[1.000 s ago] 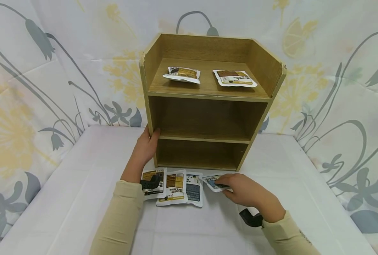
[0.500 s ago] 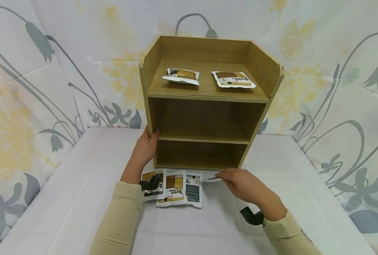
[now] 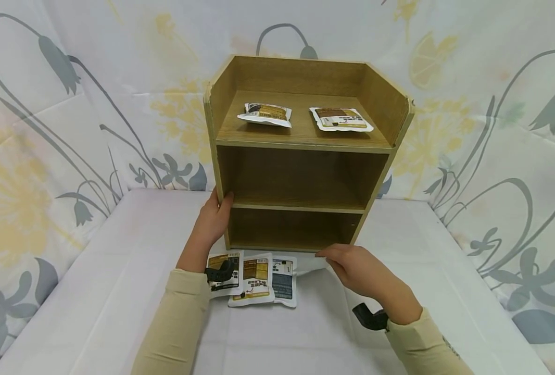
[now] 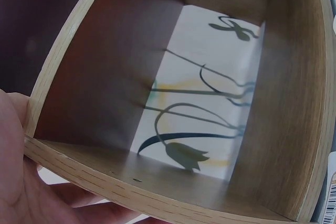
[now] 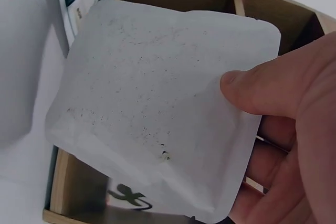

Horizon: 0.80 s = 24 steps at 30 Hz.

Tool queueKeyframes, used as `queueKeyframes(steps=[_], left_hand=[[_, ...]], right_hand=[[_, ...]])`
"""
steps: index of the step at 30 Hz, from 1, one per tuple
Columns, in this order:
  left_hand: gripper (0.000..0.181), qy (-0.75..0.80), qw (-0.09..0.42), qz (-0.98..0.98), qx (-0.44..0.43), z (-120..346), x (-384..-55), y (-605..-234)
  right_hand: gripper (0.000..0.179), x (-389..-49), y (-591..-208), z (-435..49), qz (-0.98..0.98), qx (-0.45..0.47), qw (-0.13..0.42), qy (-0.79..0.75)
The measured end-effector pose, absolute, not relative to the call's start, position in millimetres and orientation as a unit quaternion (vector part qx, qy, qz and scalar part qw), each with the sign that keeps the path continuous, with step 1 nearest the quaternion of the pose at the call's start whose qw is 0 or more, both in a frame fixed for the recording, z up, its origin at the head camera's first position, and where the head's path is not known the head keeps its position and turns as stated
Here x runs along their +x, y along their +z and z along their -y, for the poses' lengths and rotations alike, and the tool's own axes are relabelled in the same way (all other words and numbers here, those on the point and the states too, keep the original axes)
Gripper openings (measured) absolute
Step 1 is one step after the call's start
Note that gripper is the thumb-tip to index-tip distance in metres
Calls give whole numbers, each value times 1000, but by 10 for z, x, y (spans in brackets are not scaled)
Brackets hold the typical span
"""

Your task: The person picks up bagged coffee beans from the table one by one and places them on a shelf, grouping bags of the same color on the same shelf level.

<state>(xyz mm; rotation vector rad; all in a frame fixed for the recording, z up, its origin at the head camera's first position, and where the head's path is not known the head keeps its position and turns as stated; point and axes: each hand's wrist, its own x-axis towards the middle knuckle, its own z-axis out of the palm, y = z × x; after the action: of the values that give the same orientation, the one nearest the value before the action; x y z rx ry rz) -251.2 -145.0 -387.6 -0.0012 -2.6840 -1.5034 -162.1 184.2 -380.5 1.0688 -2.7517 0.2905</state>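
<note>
My left hand (image 3: 212, 221) grips the left side panel of a small wooden shelf unit (image 3: 301, 208); in the left wrist view its thumb lies inside and its fingers pass behind the panel. My right hand (image 3: 359, 271) pinches a flat white food pouch (image 5: 157, 98) by one edge, thumb on the plain white face. In the head view this pouch is seen as a pale, tilted sliver in front of the bottom compartment, above the table. Several printed pouches, a left one (image 3: 230, 289), a middle one (image 3: 256, 281) and a right one (image 3: 284, 284), lie overlapping before the unit.
On the unit's top level sit two more pouches, one left (image 3: 265, 113) and one right (image 3: 340, 120). Raised sides border that level. Below are two open compartments. A white cloth covers the table (image 3: 277, 338), and a flowered cloth (image 3: 95, 130) hangs behind.
My right hand has turned the held pouch, whose printed face showed a second ago, so that its plain side now shows. The left hand keeps its grip on the unit.
</note>
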Motion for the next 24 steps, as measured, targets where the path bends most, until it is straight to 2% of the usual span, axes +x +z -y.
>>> queueKeyframes(steps=[11, 19, 24], left_hand=[[70, -488, 36, 872, -5, 1451, -2497, -3873], [69, -487, 39, 872, -8, 1444, -2483, -3860], [69, -486, 41, 873, -10, 1441, -2486, -3866]], right_hand=[[25, -1647, -3723, -1787, 899, 392, 153, 123], [26, -1620, -3623, -1713, 891, 396, 173, 137], [29, -1624, -3581, -1669, 870, 414, 219, 155]])
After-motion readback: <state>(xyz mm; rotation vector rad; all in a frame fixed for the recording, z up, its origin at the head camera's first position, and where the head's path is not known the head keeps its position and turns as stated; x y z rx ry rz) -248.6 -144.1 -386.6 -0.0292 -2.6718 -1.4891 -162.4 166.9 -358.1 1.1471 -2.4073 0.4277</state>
